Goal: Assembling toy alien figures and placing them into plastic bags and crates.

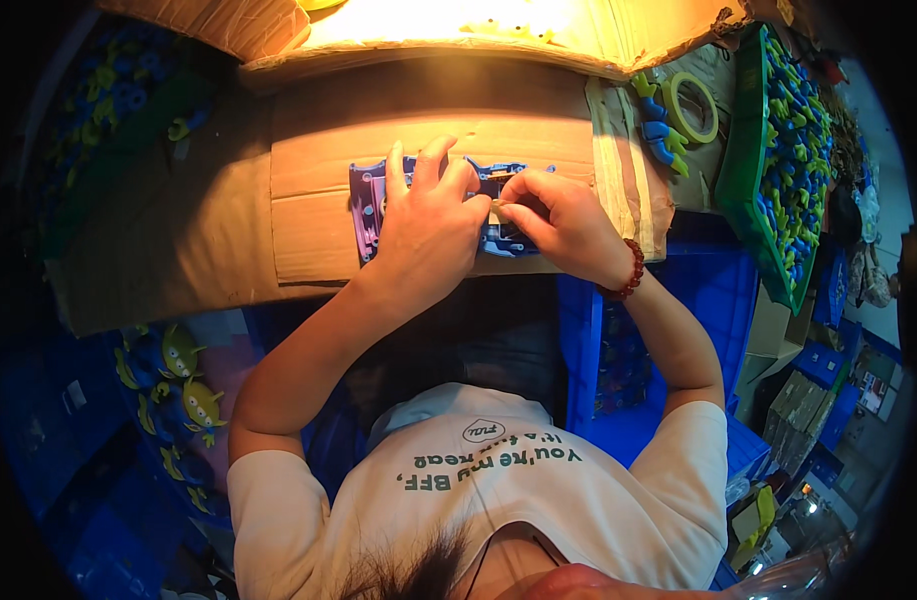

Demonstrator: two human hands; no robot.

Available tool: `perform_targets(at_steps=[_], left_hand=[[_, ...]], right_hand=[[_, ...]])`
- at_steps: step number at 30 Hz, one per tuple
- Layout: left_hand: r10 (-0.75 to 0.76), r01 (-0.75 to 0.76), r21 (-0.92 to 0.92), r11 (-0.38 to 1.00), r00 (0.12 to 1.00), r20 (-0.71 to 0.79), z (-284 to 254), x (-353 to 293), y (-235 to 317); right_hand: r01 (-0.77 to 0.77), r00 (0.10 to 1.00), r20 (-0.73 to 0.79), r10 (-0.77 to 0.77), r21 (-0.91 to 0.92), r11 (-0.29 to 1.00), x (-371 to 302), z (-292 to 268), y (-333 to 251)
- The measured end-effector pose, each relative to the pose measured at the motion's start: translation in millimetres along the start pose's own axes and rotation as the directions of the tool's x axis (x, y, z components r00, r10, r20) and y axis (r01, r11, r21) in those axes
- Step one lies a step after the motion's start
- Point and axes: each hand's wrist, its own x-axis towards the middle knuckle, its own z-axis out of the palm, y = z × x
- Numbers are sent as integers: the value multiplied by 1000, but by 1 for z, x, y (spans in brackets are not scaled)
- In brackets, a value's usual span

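A blue and purple plastic toy housing (366, 215), ribbed inside, lies on a sheet of cardboard. My left hand (423, 220) rests over its middle, fingers bent around it and holding it down, so much of it is hidden. At the housing's right part (503, 240), my right hand (563, 215) pinches thumb and forefinger together. Something small and pale (497, 208) shows at those fingertips, too small to name.
A green tray (748, 190) of blue and yellow-green toy parts stands at the right. Nearer are a roll of tape (713, 110) and a blue-and-green toy figure part (660, 135). A brightly lit cardboard box (458, 52) edges the far side. Green-faced toy figures (200, 403) lie lower left.
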Motion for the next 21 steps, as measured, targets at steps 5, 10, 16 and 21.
perform_targets(at_steps=[5, 10, 16, 21], left_hand=[[11, -11, 0, 1000, 1000, -19, 2, -1, -2], [9, -9, -11, 1000, 1000, -18, 2, -2, -2], [9, -9, -23, 1000, 1000, -14, 0, -1, -3], [17, -17, -21, 1000, 1000, -22, 2, -1, -5]], right_hand=[[2, 998, -57, -8, -97, 995, 1, 4, -3], [24, 994, -102, -39, -147, 989, 0, 5, -5], [237, 954, -167, -249, -89, 967, -17, -2, -2], [244, 954, -104, -280, -270, 932, -6, 9, 1]])
